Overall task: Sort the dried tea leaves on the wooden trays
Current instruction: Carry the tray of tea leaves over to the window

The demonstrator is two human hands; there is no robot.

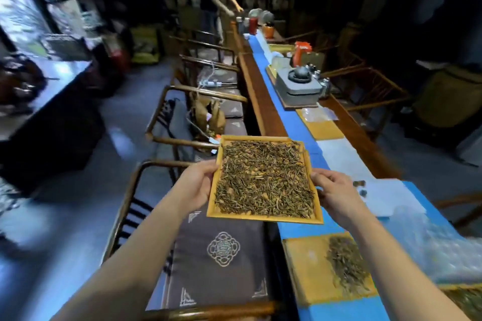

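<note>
A square wooden tray [262, 217] covered with dried tea leaves [263, 177] is held in the air over the table's left edge and a chair seat. My left hand [197, 185] grips its left rim, thumb on top. My right hand [336, 191] grips its right rim. A second wooden tray [305, 266] lies on the blue table runner at the lower right with a smaller strip of tea leaves [345, 263] on its right side. A third tray's corner [467, 300] with leaves shows at the bottom right edge.
The long wooden table [260, 101] carries a blue runner [297, 122], white paper [386, 198], a grey tea stove with kettle [298, 83] and jars farther off. Wooden chairs with dark cushions [224, 255] line the left side. A person [211, 0] stands at the far end.
</note>
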